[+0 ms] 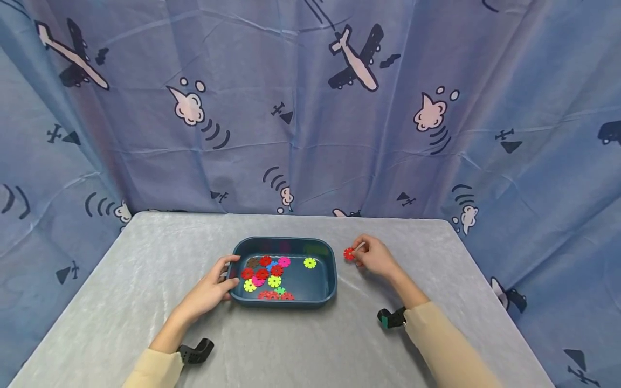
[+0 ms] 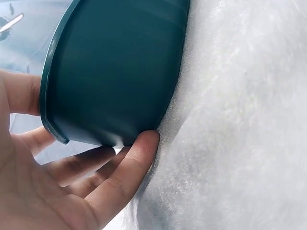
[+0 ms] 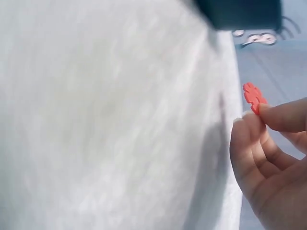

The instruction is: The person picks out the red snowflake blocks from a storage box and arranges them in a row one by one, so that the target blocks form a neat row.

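A dark teal plastic tray point(image 1: 286, 303) with rounded corners stands on the table. Its left end is gripped by my left hand point(image 1: 209, 291), thumb and index finger at the rim and the other fingers against the outer wall, as the left wrist view shows. Off the tray's right side, my right hand point(image 1: 375, 257) pinches a red notched plastic disc point(image 3: 253, 97) between thumb and fingertips, above the cloth. Inside the tray lie several such discs, among them a yellow disc point(image 1: 310, 263), a pink disc point(image 1: 284, 262) and a brown disc point(image 1: 253, 263), most of them in the left half.
A light grey plush cloth point(image 1: 291, 350) covers the table. Behind it and at both sides hangs a blue curtain point(image 1: 310, 134) printed with planes and clouds. A black wrist camera mount point(image 1: 196, 351) sits on the left forearm, another mount point(image 1: 391, 318) on the right.
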Motion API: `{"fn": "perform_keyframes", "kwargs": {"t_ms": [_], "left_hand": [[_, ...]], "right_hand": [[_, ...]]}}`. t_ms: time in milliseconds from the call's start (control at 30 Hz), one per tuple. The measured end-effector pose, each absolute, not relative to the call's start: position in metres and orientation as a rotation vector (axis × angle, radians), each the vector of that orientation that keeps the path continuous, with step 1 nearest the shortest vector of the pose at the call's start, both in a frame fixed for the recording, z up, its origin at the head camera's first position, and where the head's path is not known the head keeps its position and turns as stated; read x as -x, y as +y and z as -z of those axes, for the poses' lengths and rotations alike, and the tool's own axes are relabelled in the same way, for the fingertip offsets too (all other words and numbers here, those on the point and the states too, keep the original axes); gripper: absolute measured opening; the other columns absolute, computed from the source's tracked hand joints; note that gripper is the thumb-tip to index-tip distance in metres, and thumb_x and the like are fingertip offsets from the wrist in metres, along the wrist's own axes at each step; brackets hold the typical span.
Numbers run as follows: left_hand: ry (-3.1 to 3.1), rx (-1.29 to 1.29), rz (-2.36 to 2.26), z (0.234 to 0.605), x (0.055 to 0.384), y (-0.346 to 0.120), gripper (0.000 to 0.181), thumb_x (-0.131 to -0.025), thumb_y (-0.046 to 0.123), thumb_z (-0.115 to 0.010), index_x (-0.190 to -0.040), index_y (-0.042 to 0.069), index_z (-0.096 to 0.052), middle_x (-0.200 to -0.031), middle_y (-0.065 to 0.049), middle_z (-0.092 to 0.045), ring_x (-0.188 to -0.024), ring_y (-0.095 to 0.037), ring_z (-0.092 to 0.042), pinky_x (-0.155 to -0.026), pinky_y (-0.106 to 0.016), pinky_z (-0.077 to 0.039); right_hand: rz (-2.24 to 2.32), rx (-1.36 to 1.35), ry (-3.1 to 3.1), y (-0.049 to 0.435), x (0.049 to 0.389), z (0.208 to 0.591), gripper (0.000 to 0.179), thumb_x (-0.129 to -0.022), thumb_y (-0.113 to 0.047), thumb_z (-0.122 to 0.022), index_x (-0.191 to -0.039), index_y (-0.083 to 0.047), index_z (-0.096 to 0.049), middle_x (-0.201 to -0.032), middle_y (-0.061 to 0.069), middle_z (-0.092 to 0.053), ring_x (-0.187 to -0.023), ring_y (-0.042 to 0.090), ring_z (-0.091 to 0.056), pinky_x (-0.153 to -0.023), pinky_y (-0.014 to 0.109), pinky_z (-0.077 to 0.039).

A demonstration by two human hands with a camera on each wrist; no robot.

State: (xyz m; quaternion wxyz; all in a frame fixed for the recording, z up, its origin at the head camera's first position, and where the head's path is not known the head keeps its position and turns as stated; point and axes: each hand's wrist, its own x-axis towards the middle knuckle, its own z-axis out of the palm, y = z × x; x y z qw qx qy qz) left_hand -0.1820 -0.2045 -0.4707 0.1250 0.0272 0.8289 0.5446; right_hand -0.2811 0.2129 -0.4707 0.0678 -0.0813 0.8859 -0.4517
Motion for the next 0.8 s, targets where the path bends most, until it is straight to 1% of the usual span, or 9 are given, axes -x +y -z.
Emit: {"fn": "perform_keyframes", "kwargs": {"t_ms": [133, 333, 400, 600, 800], "left_hand": [[2.417, -0.079, -1.593, 0.47, 0.182, -0.204, 0.054, -0.103, 0.016, -0.056, -0.154, 0.016, -0.035, -0.157, -0.028, -0.03, -0.126, -0.038, -0.053, -0.079, -0.038, -0.055], [2.429, -0.084, -1.589, 0.471, 0.182, -0.205, 0.055, -0.103, 0.016, -0.056, -0.154, 0.015, -0.035, -0.156, -0.028, -0.031, -0.124, -0.038, -0.054, -0.078, -0.039, -0.056], [2.433, -0.075, -1.587, 0.471, 0.182, -0.204, 0.055, -0.103, 0.016, -0.056, -0.153, 0.016, -0.036, -0.155, -0.028, -0.032, -0.121, -0.036, -0.055, -0.078, -0.039, -0.056], [2.449, -0.082, -1.577, 0.473, 0.184, -0.204, 0.055, -0.102, 0.015, -0.056, -0.153, 0.015, -0.036, -0.153, -0.028, -0.035, -0.113, -0.031, -0.058, -0.075, -0.037, -0.055], [2.463, -0.08, -1.561, 0.474, 0.184, -0.204, 0.053, -0.103, 0.015, -0.056, -0.152, 0.016, -0.037, -0.154, -0.027, -0.034, -0.109, -0.03, -0.06, -0.075, -0.035, -0.054]], "right_hand": [[1.275, 0.264, 2.676, 0.214, 0.288, 0.478, 0.005, -0.098, 0.0, -0.059, -0.103, 0.001, -0.058, -0.079, 0.013, -0.066, -0.063, 0.018, -0.06, -0.055, 0.03, -0.051], [1.141, 0.335, 2.666, 0.214, 0.296, 0.482, 0.004, -0.1, 0.001, -0.056, -0.104, 0.0, -0.057, -0.077, 0.007, -0.059, -0.062, 0.016, -0.053, -0.057, 0.031, -0.047], [1.096, 0.354, 2.666, 0.214, 0.297, 0.482, 0.004, -0.101, 0.0, -0.054, -0.105, -0.001, -0.056, -0.075, 0.006, -0.057, -0.062, 0.016, -0.052, -0.057, 0.031, -0.046], [1.076, 0.36, 2.642, 0.212, 0.298, 0.481, 0.005, -0.103, -0.001, -0.051, -0.107, -0.003, -0.054, -0.072, 0.006, -0.056, -0.059, 0.015, -0.05, -0.057, 0.03, -0.043], [1.095, 0.338, 2.631, 0.214, 0.299, 0.484, 0.007, -0.104, -0.002, -0.051, -0.11, -0.003, -0.054, -0.074, 0.007, -0.056, -0.062, 0.016, -0.05, -0.059, 0.03, -0.044]]}}
